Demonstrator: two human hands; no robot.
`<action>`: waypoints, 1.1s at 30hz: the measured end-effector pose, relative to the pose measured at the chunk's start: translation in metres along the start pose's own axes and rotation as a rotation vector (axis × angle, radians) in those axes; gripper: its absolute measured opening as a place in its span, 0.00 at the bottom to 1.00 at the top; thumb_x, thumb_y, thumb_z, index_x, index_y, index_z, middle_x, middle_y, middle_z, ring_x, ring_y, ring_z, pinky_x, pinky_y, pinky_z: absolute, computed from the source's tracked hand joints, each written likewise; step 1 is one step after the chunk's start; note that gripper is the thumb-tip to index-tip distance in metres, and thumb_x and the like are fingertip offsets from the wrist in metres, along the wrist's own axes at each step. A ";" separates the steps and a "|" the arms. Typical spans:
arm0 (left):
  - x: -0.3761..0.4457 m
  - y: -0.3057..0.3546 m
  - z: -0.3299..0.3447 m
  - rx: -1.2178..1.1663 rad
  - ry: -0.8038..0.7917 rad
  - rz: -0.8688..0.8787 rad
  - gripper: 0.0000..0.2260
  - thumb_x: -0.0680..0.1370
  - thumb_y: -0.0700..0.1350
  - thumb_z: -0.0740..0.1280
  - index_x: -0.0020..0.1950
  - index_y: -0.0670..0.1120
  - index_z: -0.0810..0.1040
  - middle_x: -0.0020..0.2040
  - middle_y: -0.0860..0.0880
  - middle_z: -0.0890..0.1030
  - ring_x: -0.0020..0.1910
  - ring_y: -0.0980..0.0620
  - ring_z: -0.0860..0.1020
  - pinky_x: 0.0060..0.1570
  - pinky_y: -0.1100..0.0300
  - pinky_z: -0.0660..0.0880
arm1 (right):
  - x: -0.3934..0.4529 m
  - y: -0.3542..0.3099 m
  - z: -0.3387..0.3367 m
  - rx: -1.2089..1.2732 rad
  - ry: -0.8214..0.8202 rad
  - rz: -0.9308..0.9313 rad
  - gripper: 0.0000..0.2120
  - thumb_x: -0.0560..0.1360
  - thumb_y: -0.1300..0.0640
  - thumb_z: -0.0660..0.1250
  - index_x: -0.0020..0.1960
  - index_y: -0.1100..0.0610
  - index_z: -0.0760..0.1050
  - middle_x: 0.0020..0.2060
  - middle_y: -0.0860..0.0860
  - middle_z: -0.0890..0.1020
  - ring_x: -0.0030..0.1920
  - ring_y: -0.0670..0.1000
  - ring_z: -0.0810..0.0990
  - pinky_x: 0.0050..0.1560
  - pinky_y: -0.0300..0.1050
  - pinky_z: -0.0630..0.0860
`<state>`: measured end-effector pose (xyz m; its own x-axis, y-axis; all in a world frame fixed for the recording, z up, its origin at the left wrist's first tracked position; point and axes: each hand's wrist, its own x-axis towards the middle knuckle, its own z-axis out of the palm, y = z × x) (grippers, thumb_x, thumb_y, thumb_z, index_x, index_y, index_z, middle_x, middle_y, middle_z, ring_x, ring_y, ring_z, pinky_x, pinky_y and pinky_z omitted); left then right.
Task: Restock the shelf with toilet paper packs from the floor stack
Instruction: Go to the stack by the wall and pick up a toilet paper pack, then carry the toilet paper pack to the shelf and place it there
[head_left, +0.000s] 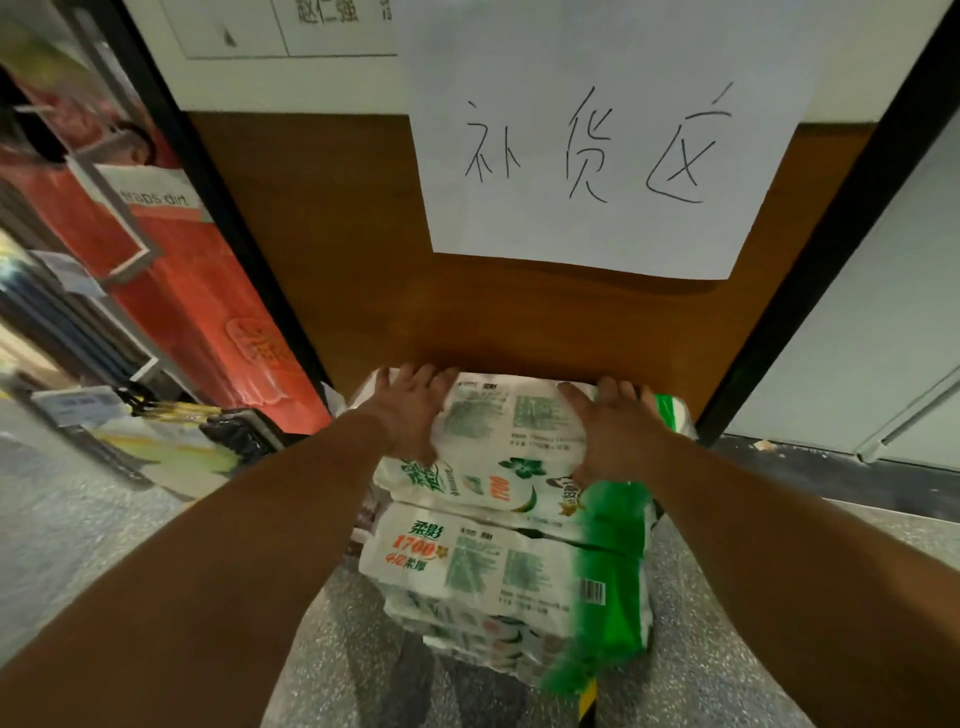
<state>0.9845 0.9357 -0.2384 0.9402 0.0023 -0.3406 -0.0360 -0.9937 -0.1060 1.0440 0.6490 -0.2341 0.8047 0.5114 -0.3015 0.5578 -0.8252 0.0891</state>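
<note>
Dim warm indoor light, wide-angle bend at edges, left side w/ motion blur.

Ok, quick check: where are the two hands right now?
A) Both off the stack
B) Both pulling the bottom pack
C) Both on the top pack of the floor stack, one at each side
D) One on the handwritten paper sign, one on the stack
C: the left hand and right hand press the two sides of the top toilet paper pack on the floor stack.
</note>
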 end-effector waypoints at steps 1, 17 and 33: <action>-0.006 -0.006 -0.003 0.004 0.009 -0.014 0.61 0.67 0.58 0.81 0.84 0.50 0.40 0.83 0.44 0.51 0.82 0.40 0.48 0.77 0.33 0.48 | 0.000 -0.005 -0.006 0.010 0.009 -0.013 0.61 0.64 0.28 0.74 0.83 0.45 0.41 0.73 0.60 0.61 0.72 0.63 0.61 0.76 0.63 0.55; -0.261 -0.174 0.042 -0.124 0.136 -0.457 0.62 0.64 0.60 0.81 0.84 0.51 0.40 0.82 0.44 0.54 0.81 0.41 0.52 0.77 0.32 0.49 | -0.012 -0.256 -0.101 -0.056 0.112 -0.414 0.63 0.65 0.34 0.78 0.83 0.45 0.38 0.78 0.62 0.54 0.78 0.66 0.52 0.79 0.66 0.44; -0.682 -0.286 0.176 -0.275 0.068 -1.070 0.60 0.67 0.60 0.80 0.84 0.51 0.41 0.82 0.45 0.53 0.81 0.42 0.51 0.78 0.33 0.47 | -0.145 -0.669 -0.115 -0.156 0.147 -1.046 0.58 0.69 0.37 0.75 0.83 0.45 0.38 0.77 0.61 0.56 0.77 0.64 0.56 0.79 0.62 0.49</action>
<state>0.2943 1.2380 -0.1409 0.4579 0.8773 -0.1437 0.8751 -0.4733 -0.1010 0.5776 1.1547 -0.1410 -0.0778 0.9801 -0.1825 0.9969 0.0747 -0.0238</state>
